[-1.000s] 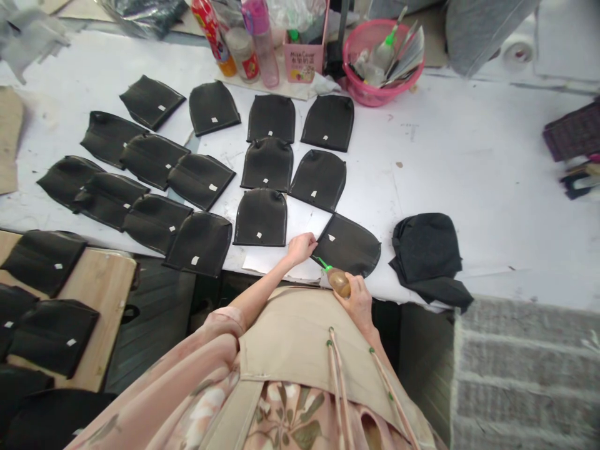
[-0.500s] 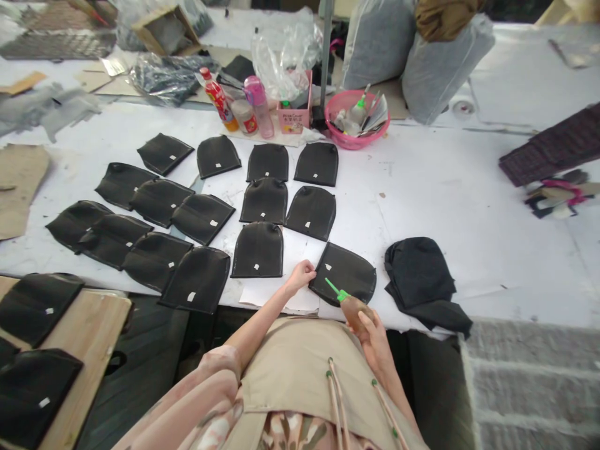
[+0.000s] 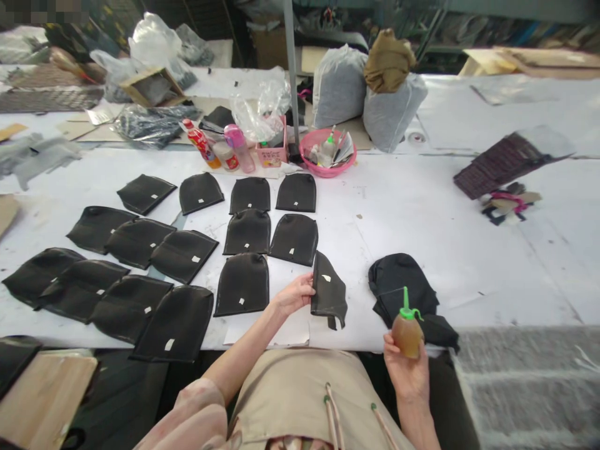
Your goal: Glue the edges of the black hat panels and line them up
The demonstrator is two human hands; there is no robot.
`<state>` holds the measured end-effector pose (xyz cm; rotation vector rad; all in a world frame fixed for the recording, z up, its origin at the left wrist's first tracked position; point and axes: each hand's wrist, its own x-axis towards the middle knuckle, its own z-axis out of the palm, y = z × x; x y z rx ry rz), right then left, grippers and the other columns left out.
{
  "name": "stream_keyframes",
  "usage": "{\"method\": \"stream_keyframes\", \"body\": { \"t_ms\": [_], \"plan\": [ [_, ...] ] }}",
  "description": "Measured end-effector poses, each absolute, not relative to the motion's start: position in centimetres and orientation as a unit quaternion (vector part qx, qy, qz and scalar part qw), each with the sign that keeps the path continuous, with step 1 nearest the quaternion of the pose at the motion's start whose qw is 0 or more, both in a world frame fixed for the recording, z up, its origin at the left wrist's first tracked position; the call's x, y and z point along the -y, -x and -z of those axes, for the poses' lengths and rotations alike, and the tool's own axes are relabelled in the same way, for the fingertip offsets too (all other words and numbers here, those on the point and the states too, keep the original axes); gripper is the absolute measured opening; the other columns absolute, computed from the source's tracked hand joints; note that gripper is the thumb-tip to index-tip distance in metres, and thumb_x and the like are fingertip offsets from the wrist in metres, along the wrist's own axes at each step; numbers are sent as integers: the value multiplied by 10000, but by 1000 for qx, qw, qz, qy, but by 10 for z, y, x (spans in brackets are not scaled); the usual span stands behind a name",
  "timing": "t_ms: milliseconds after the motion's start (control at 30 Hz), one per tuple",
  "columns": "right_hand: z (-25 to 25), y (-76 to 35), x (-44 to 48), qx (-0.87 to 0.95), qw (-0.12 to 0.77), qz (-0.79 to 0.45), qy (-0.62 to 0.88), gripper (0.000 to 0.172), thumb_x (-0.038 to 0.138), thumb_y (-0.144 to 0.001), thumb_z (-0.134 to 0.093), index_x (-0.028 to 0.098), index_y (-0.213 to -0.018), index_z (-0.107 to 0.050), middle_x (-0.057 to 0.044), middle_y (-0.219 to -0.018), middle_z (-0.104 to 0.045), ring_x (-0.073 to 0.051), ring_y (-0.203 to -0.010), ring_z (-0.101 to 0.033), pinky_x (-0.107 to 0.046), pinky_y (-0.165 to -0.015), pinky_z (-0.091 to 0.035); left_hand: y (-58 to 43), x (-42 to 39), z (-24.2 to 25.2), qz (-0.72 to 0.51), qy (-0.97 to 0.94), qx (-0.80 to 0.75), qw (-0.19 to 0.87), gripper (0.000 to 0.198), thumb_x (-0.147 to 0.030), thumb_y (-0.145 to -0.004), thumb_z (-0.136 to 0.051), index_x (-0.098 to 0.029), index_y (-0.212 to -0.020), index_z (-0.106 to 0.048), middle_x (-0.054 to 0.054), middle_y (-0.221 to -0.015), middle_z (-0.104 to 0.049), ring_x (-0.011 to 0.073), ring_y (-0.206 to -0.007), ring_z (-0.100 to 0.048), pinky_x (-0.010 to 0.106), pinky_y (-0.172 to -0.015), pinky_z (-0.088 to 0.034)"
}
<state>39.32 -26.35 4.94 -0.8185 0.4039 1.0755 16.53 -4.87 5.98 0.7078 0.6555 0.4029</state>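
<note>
My left hand [image 3: 296, 294] pinches the left edge of a black fabric piece [image 3: 329, 290] with a small white tag; the piece is tilted up off the white table. In my right hand [image 3: 407, 369] is a squeeze bottle [image 3: 407, 334] of brown liquid, held upright with its green nozzle pointing up. Close behind the bottle lies a folded pile of black cloth [image 3: 403, 278]. Left of my left hand, several similar black pieces with white tags are laid in rows, the nearest being a flat black piece [image 3: 242, 284].
At the back stand a pink basket [image 3: 328, 169] of tools, a red bottle [image 3: 201, 144], a pink-lidded bottle [image 3: 240, 149] and a pink box [image 3: 272, 156]. A metal pole [image 3: 290, 75] rises behind them. A wooden board [image 3: 51, 387] is at lower left, a dark striped bundle [image 3: 497, 164] at right.
My left hand has lifted the black piece from flat to tilted. My right hand has moved right, away from the piece, turning the squeeze bottle upright. The view has tipped upward.
</note>
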Motion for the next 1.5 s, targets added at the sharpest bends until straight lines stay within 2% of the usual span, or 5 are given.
{"method": "stream_keyframes", "body": {
  "t_ms": [400,633,1067,1300,1500],
  "plan": [
    [-38,-431,260,-198,763,-466,402,562,358,-518,-858,241,-1031,-660,-30,-984,-634,-125,-716,-533,-180,-439,-491,-332,-97,-88,-446,-317,-371,750,296,-45,-722,-563,-170,-988,-529,8,-873,-649,89,-796,-638,272,-847,-519],
    [-35,-445,263,-213,769,-464,384,557,381,-551,-846,224,-1044,-637,-36,-917,-589,-112,-711,-511,-160,-456,-479,-373,-121,-8,-326,-241,-575,710,198,18,-759,-596,-116,-868,-498,2,-638,-584,101,-534,-606,295,-693,-552],
    [-52,-472,261,-231,835,-431,254,580,297,-542,-844,146,-1027,-563,8,-822,-449,-55,-661,-440,-88,-464,-465,-380,-45,13,-202,-465,-540,671,81,-89,-761,-658,-133,-797,-600,4,-666,-600,121,-616,-591,285,-731,-500],
    [-45,-471,259,-248,834,-428,244,517,291,-609,-793,134,-1042,-558,-4,-841,-464,-53,-672,-456,-101,-496,-487,-411,34,12,3,-892,-355,279,386,-302,-809,-698,-157,-1141,-562,126,-1118,-587,254,-1073,-554,351,-911,-429],
    [-44,-463,268,-272,831,-420,243,457,282,-589,-783,148,-961,-554,-11,-850,-478,-70,-693,-477,-125,-492,-502,-424,13,20,37,-842,-425,329,245,-236,-884,-582,-178,-1120,-550,85,-1051,-628,208,-940,-604,303,-803,-432]
  ]
}}
